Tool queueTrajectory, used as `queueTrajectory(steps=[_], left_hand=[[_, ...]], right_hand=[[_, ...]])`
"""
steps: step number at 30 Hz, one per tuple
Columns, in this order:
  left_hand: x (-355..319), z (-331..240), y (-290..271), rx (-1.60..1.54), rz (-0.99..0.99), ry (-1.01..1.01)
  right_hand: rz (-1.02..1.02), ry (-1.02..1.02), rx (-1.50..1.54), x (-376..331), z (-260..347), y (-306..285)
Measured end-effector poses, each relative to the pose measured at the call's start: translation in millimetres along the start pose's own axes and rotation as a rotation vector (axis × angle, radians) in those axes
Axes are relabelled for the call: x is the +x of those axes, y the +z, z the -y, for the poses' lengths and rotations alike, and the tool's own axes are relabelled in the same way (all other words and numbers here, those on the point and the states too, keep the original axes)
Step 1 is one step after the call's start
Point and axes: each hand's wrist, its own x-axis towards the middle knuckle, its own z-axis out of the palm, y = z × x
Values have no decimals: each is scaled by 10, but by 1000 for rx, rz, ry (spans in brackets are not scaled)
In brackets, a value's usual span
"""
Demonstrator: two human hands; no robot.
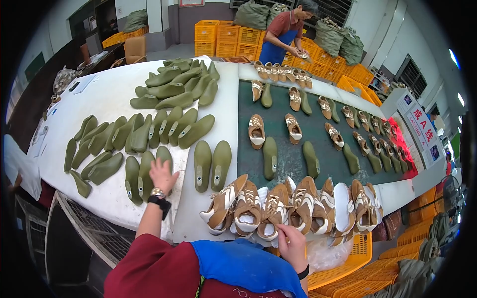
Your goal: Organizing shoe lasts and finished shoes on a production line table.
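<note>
My left hand (164, 176), fingers spread, lies over the near end of a green shoe last (163, 155) on the white table. Two more lasts stand close beside it, one of them this green last (146, 174). At the table's near edge, my right hand (293, 244) pinches the rear edge of a brown and white sneaker (275, 204), which stands in a row of similar sneakers. Its fingertips partly hide that edge. Between the hands, a pair of lasts, including this upright-pointing last (221, 164), lies on the white strip.
A green conveyor belt (293, 164) carries sneakers and lasts in rows. More lasts are heaped at the far left (171, 82). A co-worker (285, 37) handles a shoe across the table. An orange crate (365, 251) sits beside my right arm; a metal rack (94, 228) stands front left.
</note>
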Motion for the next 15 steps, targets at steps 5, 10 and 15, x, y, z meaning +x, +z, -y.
queueTrajectory(steps=[5, 10, 15], left_hand=[[-281, 600, 168, -753, 199, -130], [-211, 555, 400, -590, 9, -115], [-418, 43, 202, -563, 196, -237]], right_hand=[[25, -25, 8, 45, 17, 36], [45, -30, 21, 59, 93, 50], [29, -16, -1, -3, 76, 55]])
